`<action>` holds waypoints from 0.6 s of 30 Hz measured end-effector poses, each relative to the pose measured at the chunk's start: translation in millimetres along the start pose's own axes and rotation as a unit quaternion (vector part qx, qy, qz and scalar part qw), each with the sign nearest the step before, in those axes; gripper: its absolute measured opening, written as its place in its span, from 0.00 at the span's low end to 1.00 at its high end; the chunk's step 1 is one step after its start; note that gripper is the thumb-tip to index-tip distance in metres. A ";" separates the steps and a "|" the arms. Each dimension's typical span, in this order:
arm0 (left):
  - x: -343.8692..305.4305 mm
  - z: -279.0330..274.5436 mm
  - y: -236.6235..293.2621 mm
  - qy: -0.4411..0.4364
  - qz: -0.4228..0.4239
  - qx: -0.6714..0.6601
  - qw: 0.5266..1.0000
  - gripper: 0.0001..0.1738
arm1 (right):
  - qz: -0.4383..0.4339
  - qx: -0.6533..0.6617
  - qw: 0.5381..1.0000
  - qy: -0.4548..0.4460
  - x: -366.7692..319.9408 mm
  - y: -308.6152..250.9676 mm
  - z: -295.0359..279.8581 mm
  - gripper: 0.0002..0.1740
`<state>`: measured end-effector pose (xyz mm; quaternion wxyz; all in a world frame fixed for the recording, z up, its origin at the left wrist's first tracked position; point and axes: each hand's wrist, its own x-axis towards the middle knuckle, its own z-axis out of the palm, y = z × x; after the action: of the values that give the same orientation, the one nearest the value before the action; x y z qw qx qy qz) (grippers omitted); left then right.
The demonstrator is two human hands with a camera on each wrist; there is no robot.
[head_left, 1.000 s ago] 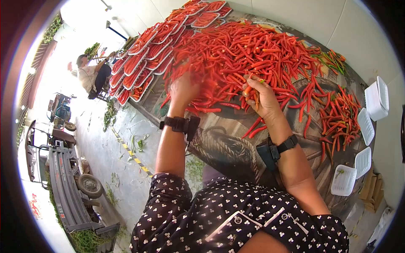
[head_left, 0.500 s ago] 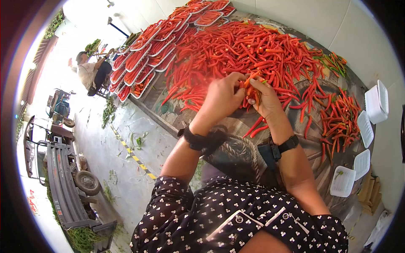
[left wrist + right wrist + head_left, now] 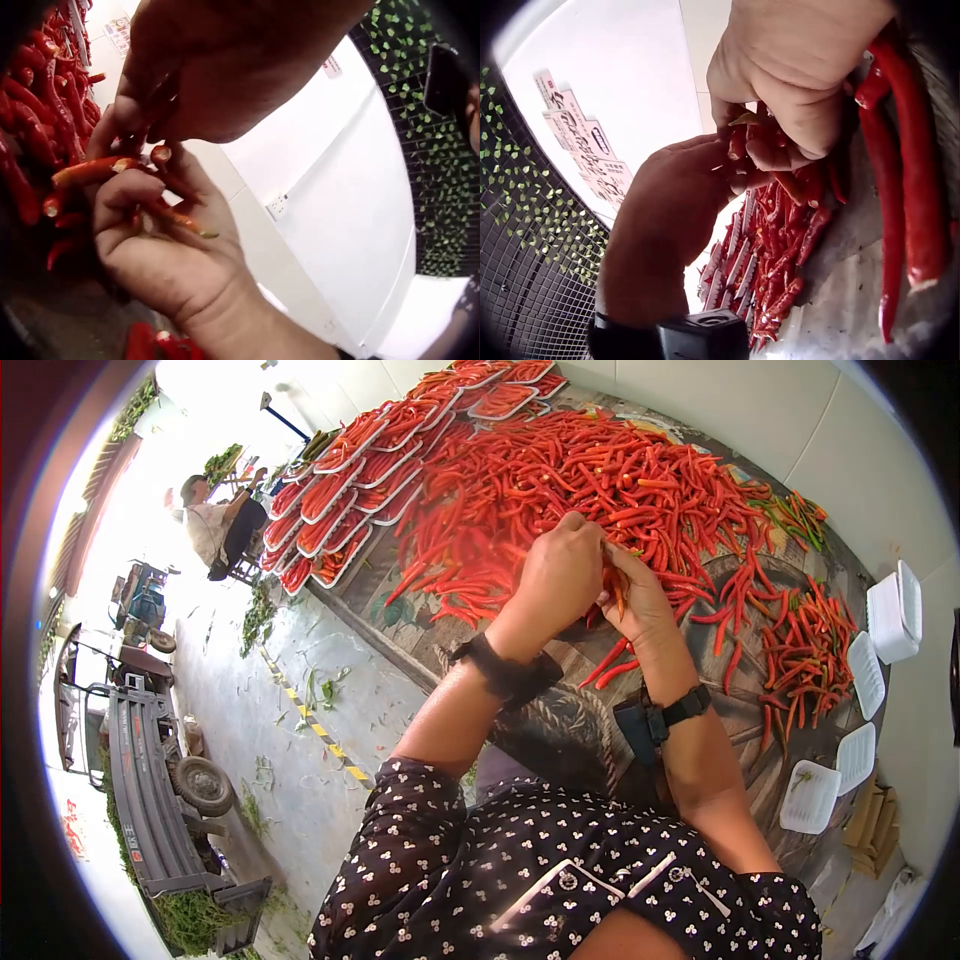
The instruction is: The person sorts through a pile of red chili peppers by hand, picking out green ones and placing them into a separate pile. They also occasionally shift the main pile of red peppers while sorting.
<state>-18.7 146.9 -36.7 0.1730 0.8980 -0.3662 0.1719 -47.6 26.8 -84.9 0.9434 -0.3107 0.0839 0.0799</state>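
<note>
Just in front of the near edge of a big heap of red chili peppers (image 3: pixel 560 480), both hands meet. My right hand (image 3: pixel 640 605) grips a small bunch of red and orange chilies (image 3: pixel 90 171), their pale cut ends showing between thumb and fingers in the left wrist view. One of them has a green tip. Over that bunch bends my left hand (image 3: pixel 565 570), its fingers curled onto chilies right at the right hand's fingertips. In the right wrist view the left hand (image 3: pixel 675 195) comes from the left, its fingertips partly hidden behind the right hand (image 3: pixel 795 82).
Trays packed with chilies (image 3: pixel 350 475) are stacked at the back left. On the right lie a smaller chili pile (image 3: pixel 805 650), green chilies (image 3: pixel 795 520) and white plastic trays (image 3: pixel 810 797). Beyond the table's left edge are a seated person (image 3: pixel 210 525) and a cargo tricycle (image 3: pixel 150 780).
My left hand has come from the heap, rightward and nearer to me, to meet the right hand. The right hand has stayed about in place, still holding its chilies.
</note>
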 end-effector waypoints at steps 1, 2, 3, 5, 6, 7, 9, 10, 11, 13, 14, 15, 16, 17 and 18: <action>-1.7 1.3 -1.2 0.000 0.000 0.000 1.000 0.12 | -0.006 0.014 1.000 0.003 1.4 0.8 -1.1 0.07; -3.0 -7.7 2.2 0.011 -0.025 -0.083 0.996 0.12 | -0.012 0.027 1.000 0.006 3.0 1.9 -2.6 0.07; -3.9 -15.5 3.1 0.021 -0.049 -0.166 0.985 0.12 | -0.011 0.028 1.000 0.006 4.8 2.8 -6.4 0.07; -8.7 -29.9 -8.0 -0.002 -0.090 -0.277 0.957 0.13 | -0.012 0.023 0.998 -0.061 7.6 3.1 -15.3 0.04; -12.9 -37.3 -16.6 -0.026 -0.130 -0.384 0.914 0.13 | -0.012 0.023 0.998 -0.060 5.4 1.9 -11.9 0.04; -16.2 -43.8 -30.0 -0.013 -0.173 -0.324 0.930 0.13 | -0.007 0.002 1.000 -0.029 2.5 0.8 -7.5 0.04; -24.8 -55.0 -64.1 -0.010 -0.248 -0.131 0.960 0.12 | -0.005 -0.011 1.000 0.004 1.5 0.7 -6.0 0.04; -30.9 -57.6 -81.6 -0.018 -0.278 0.002 0.960 0.12 | -0.007 -0.008 1.000 0.004 3.2 1.4 -7.7 0.04; -37.8 -54.7 -99.7 -0.035 -0.301 0.071 0.950 0.12 | -0.014 -0.014 1.000 -0.015 4.9 2.2 -9.2 0.04; -47.9 -46.3 -123.2 -0.053 -0.321 0.141 0.935 0.12 | -0.022 -0.019 0.999 -0.034 4.9 3.1 -8.8 0.04; -49.8 -45.1 -126.6 -0.069 -0.335 0.148 0.928 0.12 | -0.024 -0.017 0.999 -0.027 3.5 3.3 -7.0 0.04; -49.7 -42.5 -129.8 -0.085 -0.347 0.155 0.921 0.12 | -0.026 -0.016 0.999 -0.019 2.5 2.8 -5.9 0.04; -47.2 -38.5 -132.7 -0.085 -0.346 0.153 0.922 0.12 | -0.028 -0.016 0.999 -0.017 1.8 2.1 -5.8 0.04; -42.5 -36.5 -131.8 -0.101 -0.349 0.164 0.917 0.12 | -0.028 -0.012 0.999 -0.030 1.2 1.7 -5.7 0.04; -39.0 -34.5 -131.1 -0.117 -0.353 0.175 0.911 0.12 | -0.028 -0.008 0.999 -0.044 0.7 1.6 -5.3 0.04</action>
<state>42.8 273.3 -47.4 0.0183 0.9983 -0.0066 0.0542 -47.8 25.0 -90.2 0.9455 -0.3168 0.0331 0.0680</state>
